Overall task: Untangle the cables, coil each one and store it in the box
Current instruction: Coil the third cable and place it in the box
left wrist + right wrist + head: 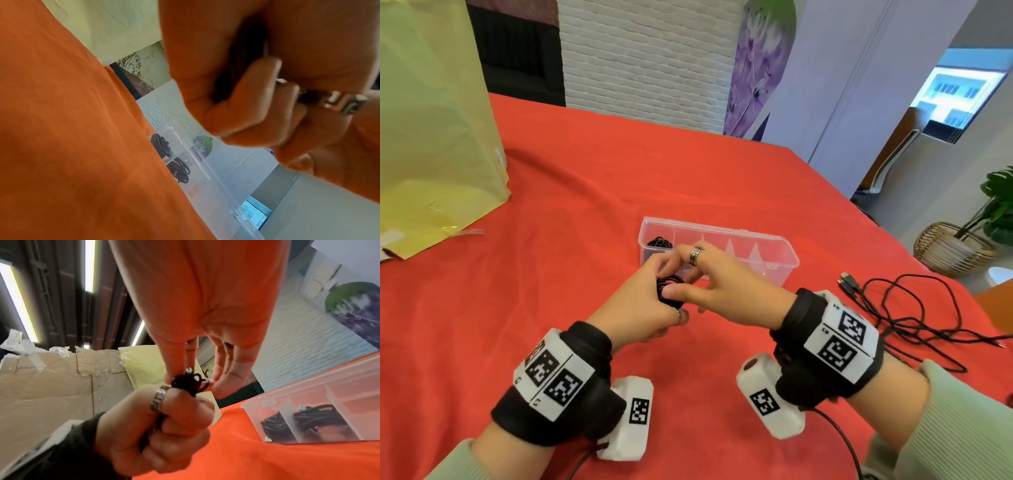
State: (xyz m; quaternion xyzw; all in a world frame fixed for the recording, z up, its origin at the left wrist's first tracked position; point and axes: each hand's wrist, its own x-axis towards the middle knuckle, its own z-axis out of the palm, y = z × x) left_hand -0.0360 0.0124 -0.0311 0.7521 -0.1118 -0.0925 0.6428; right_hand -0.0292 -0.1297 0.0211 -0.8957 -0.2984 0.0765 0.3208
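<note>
A: Hand status?

B: Left hand point(645, 310) fisted round a black coiled cable point(670, 290), just in front of the box point(779, 265). Right hand point(717, 294) pinches the top of that coil with thumb and forefinger; its other fingers are loosely extended.

A: Box contents?

B: Clear plastic, divided, lid off. The right wrist view shows 2 coiled black cables point(306, 417) in the 2 end compartments at the left. Next compartments look empty.

A: Anything still out?

B: 1 loose black cable point(914, 308) sprawled on the red cloth point(585, 205), right of the box, plugs point(848, 281) pointing toward it. Tangled or not, can't tell.
</note>
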